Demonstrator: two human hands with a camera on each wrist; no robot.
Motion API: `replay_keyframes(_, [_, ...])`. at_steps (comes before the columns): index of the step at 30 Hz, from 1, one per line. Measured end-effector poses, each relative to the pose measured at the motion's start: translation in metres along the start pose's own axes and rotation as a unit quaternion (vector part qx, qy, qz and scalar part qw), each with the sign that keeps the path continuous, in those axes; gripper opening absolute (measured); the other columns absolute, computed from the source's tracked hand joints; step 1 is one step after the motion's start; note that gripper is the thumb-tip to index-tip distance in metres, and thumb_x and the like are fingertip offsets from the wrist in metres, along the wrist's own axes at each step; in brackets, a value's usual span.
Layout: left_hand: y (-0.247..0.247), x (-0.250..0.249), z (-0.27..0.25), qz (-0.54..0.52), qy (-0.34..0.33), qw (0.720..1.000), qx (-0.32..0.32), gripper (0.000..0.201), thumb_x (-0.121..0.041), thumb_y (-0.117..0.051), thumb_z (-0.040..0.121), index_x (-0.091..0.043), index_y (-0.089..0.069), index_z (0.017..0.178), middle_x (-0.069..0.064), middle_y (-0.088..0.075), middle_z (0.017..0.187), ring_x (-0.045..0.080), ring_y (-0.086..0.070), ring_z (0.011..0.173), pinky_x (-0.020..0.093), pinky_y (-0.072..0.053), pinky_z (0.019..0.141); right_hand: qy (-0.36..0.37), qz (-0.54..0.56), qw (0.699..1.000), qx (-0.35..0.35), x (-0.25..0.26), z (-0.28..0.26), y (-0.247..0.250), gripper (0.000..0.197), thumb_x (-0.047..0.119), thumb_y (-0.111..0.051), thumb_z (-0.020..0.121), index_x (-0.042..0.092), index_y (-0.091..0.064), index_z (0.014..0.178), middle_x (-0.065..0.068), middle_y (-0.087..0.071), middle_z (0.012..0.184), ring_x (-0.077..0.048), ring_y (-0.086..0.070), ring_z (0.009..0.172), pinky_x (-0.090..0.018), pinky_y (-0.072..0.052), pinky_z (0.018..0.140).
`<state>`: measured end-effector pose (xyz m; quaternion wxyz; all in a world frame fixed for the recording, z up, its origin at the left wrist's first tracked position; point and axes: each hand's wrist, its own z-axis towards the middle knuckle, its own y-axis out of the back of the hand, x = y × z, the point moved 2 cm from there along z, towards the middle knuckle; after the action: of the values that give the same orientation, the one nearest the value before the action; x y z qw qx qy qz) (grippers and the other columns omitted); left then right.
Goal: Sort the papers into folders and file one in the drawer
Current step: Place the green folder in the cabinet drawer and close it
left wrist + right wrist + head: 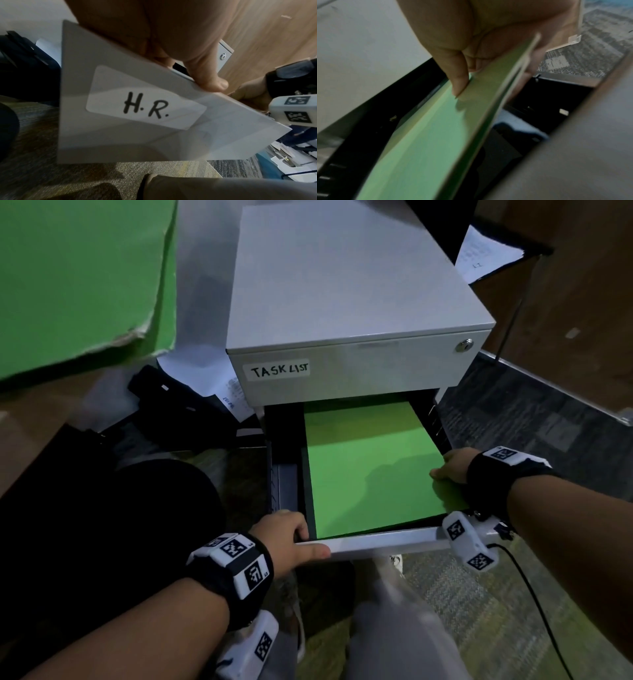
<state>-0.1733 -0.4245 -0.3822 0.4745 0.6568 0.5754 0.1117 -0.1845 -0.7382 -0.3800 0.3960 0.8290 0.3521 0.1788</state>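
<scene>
A green folder [366,467] lies tilted in the open second drawer [383,541] of a grey cabinet [342,285]. My right hand [442,474] pinches the folder's right edge. In the right wrist view the thumb presses on top of the green folder [436,135] and the fingers curl beneath it, so the right hand [493,78] holds it above the dark drawer floor. My left hand [308,542] grips the top edge of the drawer front at its left end. In the left wrist view the left hand [188,73] grips the drawer front [137,142], which bears an "H.R." label [145,105].
The shut top drawer carries a "TASK LIST" label [279,369]. Another green folder [78,275] fills the upper left. Black trays [178,405] and white papers [233,395] lie on the floor left of the cabinet. More paper [479,251] lies behind it. My knees [404,628] are below the drawer.
</scene>
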Motion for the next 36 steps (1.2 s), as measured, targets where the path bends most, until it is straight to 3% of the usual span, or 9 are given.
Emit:
replay_keyframes(5, [0.0,0.004,0.008,-0.003,-0.011,1.0,-0.006,0.038,-0.063,-0.067,0.07,-0.033,-0.044,0.069,-0.01,-0.05,0.09,0.015,-0.055,0.09,0.033,-0.047,0.085,0.0,-0.001,1.0,0.003,-0.003,0.002,-0.005,0.065,0.042,-0.053,0.093,0.002,-0.036,0.14,-0.016,-0.04,0.145,-0.029,-0.043,0.129,-0.034,-0.037,0.104])
replay_keyframes(10, [0.002,0.002,0.009,-0.02,-0.022,0.999,-0.015,0.036,-0.06,-0.069,0.071,-0.034,-0.044,0.068,-0.01,-0.051,0.086,0.014,-0.055,0.086,0.029,-0.046,0.08,0.008,-0.014,1.0,0.006,-0.002,0.006,-0.011,0.064,0.045,-0.055,0.092,0.005,-0.039,0.139,-0.015,-0.043,0.142,-0.03,-0.045,0.128,-0.035,-0.038,0.105])
replay_keyframes(15, [0.002,0.003,0.01,-0.007,-0.02,1.0,-0.017,0.036,-0.06,-0.067,0.072,-0.031,-0.046,0.072,-0.008,-0.052,0.087,0.015,-0.054,0.085,0.029,-0.045,0.078,0.022,0.026,0.999,-0.028,0.0,-0.005,-0.009,0.063,0.045,-0.062,0.087,0.004,-0.047,0.132,-0.015,-0.056,0.129,-0.03,-0.055,0.115,-0.033,-0.045,0.091])
replay_keyframes(19, [0.012,-0.004,0.018,0.037,-0.018,0.999,-0.032,0.034,-0.058,-0.062,0.079,-0.027,-0.05,0.085,-0.006,-0.052,0.092,0.016,-0.052,0.088,0.03,-0.041,0.076,0.16,0.076,0.984,-0.035,0.0,-0.041,-0.009,0.066,0.057,-0.061,0.081,0.026,-0.044,0.136,0.0,-0.055,0.131,-0.021,-0.054,0.117,-0.033,-0.043,0.098])
replay_keyframes(21, [0.021,-0.007,0.026,0.049,-0.01,0.998,-0.045,0.034,-0.058,-0.06,0.08,-0.026,-0.05,0.086,-0.004,-0.053,0.096,0.018,-0.053,0.092,0.03,-0.04,0.077,0.198,0.004,0.98,-0.023,0.002,-0.056,-0.017,0.058,0.064,-0.057,0.079,0.037,-0.049,0.13,0.009,-0.051,0.13,-0.017,-0.048,0.121,-0.034,-0.039,0.101])
replay_keyframes(24, [0.036,-0.009,0.043,0.084,0.009,0.993,-0.081,0.033,-0.059,-0.056,0.083,-0.027,-0.052,0.089,-0.001,-0.053,0.104,0.022,-0.05,0.102,0.032,-0.039,0.083,0.199,-0.131,0.962,-0.134,0.007,-0.056,-0.029,0.052,0.063,-0.05,0.083,0.043,-0.044,0.131,0.006,-0.04,0.137,-0.022,-0.031,0.13,-0.041,-0.027,0.107])
replay_keyframes(28, [0.061,-0.018,0.073,0.144,0.041,0.976,-0.156,0.038,-0.058,-0.052,0.086,-0.025,-0.062,0.102,0.001,-0.049,0.112,0.025,-0.044,0.11,0.033,-0.037,0.09,0.143,-0.082,0.954,-0.251,0.021,-0.038,-0.025,0.056,0.053,-0.054,0.085,0.043,-0.036,0.136,-0.004,-0.034,0.132,-0.028,-0.031,0.121,-0.043,-0.031,0.099])
replay_keyframes(31, [0.07,-0.02,0.096,0.101,0.04,0.978,-0.178,0.036,-0.044,-0.05,0.093,-0.014,-0.061,0.11,0.008,-0.053,0.114,0.027,-0.051,0.108,0.033,-0.041,0.087,0.148,-0.024,0.955,-0.256,0.036,-0.018,-0.017,0.06,0.044,-0.057,0.086,0.033,-0.035,0.14,-0.008,-0.034,0.128,-0.028,-0.035,0.116,-0.036,-0.036,0.095])
replay_keyframes(36, [0.079,-0.014,0.11,0.055,0.007,0.961,-0.272,0.018,-0.018,-0.045,0.095,-0.009,-0.057,0.106,0.009,-0.056,0.107,0.028,-0.054,0.099,0.034,-0.04,0.078,0.178,0.057,0.956,-0.226,0.049,0.005,-0.011,0.073,0.027,-0.058,0.085,0.021,-0.02,0.147,-0.01,-0.018,0.144,-0.029,-0.026,0.13,-0.036,-0.03,0.107])
